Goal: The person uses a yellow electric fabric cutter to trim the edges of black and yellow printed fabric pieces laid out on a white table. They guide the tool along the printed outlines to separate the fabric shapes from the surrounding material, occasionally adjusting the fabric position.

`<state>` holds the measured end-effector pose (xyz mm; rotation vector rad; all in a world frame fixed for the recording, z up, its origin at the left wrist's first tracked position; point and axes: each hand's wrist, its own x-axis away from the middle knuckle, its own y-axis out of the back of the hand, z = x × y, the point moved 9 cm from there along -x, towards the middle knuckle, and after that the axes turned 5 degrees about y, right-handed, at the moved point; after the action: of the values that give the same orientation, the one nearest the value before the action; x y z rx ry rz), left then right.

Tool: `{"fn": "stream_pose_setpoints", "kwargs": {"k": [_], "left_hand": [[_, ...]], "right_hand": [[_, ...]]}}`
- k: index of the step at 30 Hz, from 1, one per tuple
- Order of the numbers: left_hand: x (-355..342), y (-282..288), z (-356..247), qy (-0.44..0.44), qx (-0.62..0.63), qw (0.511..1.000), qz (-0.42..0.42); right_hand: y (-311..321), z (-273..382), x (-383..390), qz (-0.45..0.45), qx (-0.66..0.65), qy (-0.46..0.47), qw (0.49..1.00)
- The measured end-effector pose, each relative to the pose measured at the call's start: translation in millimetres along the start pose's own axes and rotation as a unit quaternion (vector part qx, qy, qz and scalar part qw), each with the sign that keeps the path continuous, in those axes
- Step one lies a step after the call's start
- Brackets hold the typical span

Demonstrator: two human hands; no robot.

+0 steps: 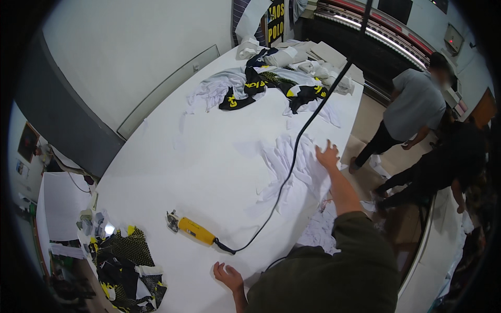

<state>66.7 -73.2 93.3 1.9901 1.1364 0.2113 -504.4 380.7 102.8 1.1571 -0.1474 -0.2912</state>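
Observation:
My right hand reaches out over a heap of crumpled white fabric strips at the table's right edge, its fingers spread. Whether it touches the cloth I cannot tell. Low on the white table, my left hand rests near the front with its fingers apart and nothing in them. Just beyond it lies a yellow electric rotary fabric cutter, its metal blade head pointing left. A black power cable rises from the cutter's tail and crosses in front of the white fabric.
Black, yellow and grey printed fabric pieces lie piled at the far end. More black-and-yellow fabric sits at the near left corner. White scraps lie beside the right edge. Two people stand to the right, near a large printer.

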Motion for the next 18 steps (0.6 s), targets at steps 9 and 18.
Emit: {"fn": "stream_pose_setpoints", "kwargs": {"k": [9, 18], "left_hand": [[9.3, 0.0, 17.4, 0.086, -0.100, 0.988, -0.086], [5.5, -10.0, 17.0, 0.103, -0.181, 0.973, -0.102]], "right_hand": [[-142.3, 255.2, 125.8, 0.175, 0.110, 0.432, 0.878], [2.5, -4.6, 172.0, 0.144, 0.042, 0.392, 0.908]]}}
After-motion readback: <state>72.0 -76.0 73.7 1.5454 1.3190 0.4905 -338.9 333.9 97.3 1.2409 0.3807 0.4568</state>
